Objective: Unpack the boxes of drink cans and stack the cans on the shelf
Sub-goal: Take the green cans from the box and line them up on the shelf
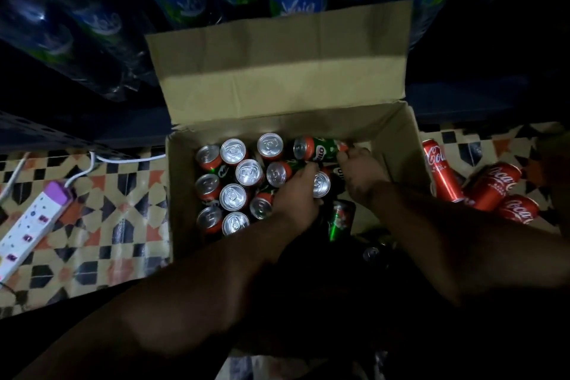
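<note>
Both hands among cans in box

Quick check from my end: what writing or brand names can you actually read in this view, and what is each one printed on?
"Coca-Cola": on the red cans lying on the floor right of the cardboard box.
"ilo", upside down and partly hidden: on the green can lying on its side in the box, at the right hand.
White script on blue labels of the wrapped bottles: too blurred to read.
Can tops: no readable text.
</note>
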